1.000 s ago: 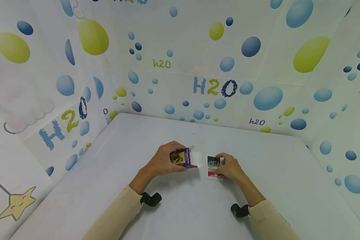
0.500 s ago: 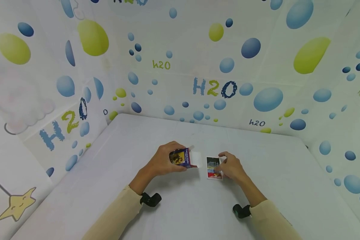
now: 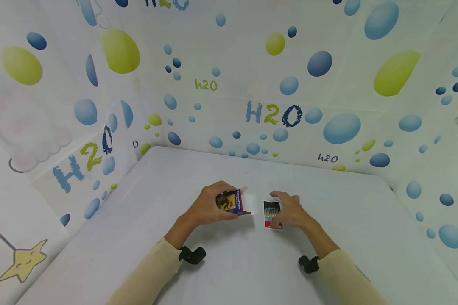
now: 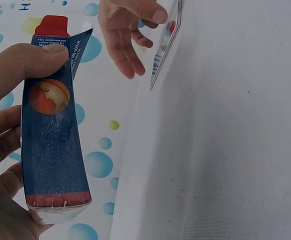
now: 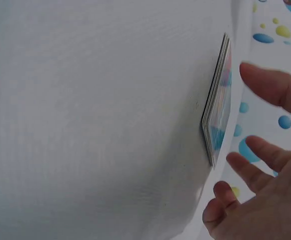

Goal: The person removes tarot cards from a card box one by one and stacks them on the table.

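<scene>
My left hand (image 3: 207,204) grips a dark blue tarot card box (image 3: 229,201), thumb on one side and fingers on the other. Its end with a red flap faces right, and a moon face decorates its narrow side (image 4: 50,145) in the left wrist view. Just right of the box, a thin stack of cards (image 3: 270,208) lies on the table, a colourful picture on top. Over the stack's right part hovers my right hand (image 3: 294,211), fingers spread. The right wrist view has a gap between the fingers (image 5: 253,172) and the cards (image 5: 218,117).
A white-covered table (image 3: 168,178) runs beneath both hands. Behind it and along its sides stand white sheets (image 3: 233,46) printed with blue and green bubbles. Both wrists carry a black camera (image 3: 192,255).
The right hand's fingers, at the card stack's edge before, have spread and come off it, with the hand shifting slightly over the stack. The left hand and box stay in place.
</scene>
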Demonstrator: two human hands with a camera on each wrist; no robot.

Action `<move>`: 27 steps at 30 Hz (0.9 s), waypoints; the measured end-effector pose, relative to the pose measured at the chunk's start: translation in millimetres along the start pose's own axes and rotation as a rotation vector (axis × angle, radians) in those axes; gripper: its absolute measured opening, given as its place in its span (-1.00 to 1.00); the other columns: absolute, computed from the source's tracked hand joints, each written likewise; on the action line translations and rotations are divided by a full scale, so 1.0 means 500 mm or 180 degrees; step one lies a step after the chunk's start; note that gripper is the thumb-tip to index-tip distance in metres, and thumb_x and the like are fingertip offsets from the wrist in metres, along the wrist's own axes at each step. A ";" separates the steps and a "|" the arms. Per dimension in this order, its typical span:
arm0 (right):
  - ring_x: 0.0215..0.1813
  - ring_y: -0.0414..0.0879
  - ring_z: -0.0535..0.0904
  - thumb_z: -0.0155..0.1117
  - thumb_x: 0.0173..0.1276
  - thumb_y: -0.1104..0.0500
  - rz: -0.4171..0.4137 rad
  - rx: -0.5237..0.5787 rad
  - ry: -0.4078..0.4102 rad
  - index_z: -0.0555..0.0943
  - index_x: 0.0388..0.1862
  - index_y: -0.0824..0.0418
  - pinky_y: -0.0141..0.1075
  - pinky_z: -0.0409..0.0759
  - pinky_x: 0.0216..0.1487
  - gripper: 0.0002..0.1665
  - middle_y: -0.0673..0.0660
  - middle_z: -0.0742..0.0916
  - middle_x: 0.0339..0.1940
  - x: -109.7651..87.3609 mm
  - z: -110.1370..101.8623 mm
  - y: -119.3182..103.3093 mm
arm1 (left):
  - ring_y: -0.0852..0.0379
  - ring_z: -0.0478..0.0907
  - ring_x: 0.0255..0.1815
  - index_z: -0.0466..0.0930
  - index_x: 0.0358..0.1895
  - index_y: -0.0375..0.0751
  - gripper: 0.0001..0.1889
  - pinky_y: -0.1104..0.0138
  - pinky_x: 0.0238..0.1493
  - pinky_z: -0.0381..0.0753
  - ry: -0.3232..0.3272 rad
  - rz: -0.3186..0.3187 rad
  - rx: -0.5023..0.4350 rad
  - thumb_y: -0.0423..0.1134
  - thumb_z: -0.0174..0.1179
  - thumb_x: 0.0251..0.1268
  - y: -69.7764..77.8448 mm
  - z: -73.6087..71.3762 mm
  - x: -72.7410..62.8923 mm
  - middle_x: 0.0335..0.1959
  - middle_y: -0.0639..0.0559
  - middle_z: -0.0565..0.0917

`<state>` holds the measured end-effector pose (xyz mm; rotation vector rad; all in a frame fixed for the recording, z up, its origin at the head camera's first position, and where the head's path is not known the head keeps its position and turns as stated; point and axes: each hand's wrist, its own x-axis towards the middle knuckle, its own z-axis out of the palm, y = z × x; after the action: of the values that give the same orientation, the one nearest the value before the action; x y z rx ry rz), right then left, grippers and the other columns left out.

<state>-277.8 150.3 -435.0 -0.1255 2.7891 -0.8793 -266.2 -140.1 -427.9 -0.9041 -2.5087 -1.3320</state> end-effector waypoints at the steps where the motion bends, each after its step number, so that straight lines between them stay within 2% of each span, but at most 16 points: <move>1: 0.31 0.22 0.24 0.72 -0.19 0.23 -0.0006 -0.0009 -0.0062 0.41 0.48 0.05 0.21 0.56 0.16 0.16 0.18 0.49 0.41 0.000 0.000 0.001 | 0.18 0.55 0.06 0.62 0.19 -0.03 -0.29 0.19 0.09 0.64 0.0000 0.0002 0.0002 -0.19 0.67 -0.16 0.000 0.000 0.000 0.04 0.18 0.65; 4: 0.34 0.24 0.22 0.78 -0.24 0.15 -0.0055 -0.0081 -0.0195 0.36 0.51 0.03 0.23 0.54 0.16 0.26 0.16 0.43 0.46 -0.001 0.000 0.004 | 0.18 0.54 0.07 0.62 0.19 -0.03 -0.30 0.21 0.09 0.64 -0.0006 0.0000 0.0012 -0.15 0.67 -0.15 0.002 -0.001 0.000 0.04 0.18 0.64; 8: 0.43 0.28 0.17 0.81 -0.29 0.07 -0.0125 -0.0158 -0.0239 0.31 0.54 -0.01 0.32 0.48 0.20 0.34 0.12 0.33 0.56 0.001 0.003 0.008 | 0.18 0.55 0.07 0.61 0.19 -0.02 -0.31 0.21 0.10 0.64 -0.0018 0.0023 0.0014 -0.13 0.66 -0.13 0.002 -0.002 0.001 0.05 0.18 0.64; 12: 0.45 0.27 0.17 0.81 -0.31 0.06 -0.0161 -0.0231 -0.0274 0.29 0.56 -0.02 0.36 0.43 0.23 0.37 0.12 0.36 0.54 0.004 0.007 0.005 | 0.18 0.55 0.07 0.62 0.19 -0.02 -0.30 0.20 0.09 0.63 -0.0022 0.0054 0.0000 -0.12 0.66 -0.14 0.001 -0.004 0.000 0.05 0.17 0.65; 17: 0.42 0.24 0.19 0.80 -0.29 0.13 -0.0212 -0.0322 -0.0289 0.33 0.54 0.01 0.31 0.43 0.24 0.33 0.11 0.45 0.45 0.007 0.016 0.001 | 0.18 0.55 0.06 0.62 0.19 -0.03 -0.30 0.20 0.09 0.64 -0.0007 0.0074 0.0011 -0.13 0.67 -0.15 0.000 -0.003 -0.002 0.05 0.16 0.65; 27: 0.41 0.20 0.20 0.77 -0.24 0.14 -0.0278 -0.0375 -0.0305 0.39 0.48 0.06 0.26 0.40 0.29 0.21 0.12 0.45 0.43 0.012 0.020 0.001 | 0.19 0.56 0.06 0.62 0.19 -0.02 -0.30 0.20 0.09 0.64 0.0016 0.0099 0.0047 -0.12 0.67 -0.15 -0.005 -0.002 -0.003 0.05 0.17 0.65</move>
<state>-281.3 144.1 -444.2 -0.3020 2.7626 -0.7077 -266.7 -142.5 -429.6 -0.9316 -2.4869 -1.3030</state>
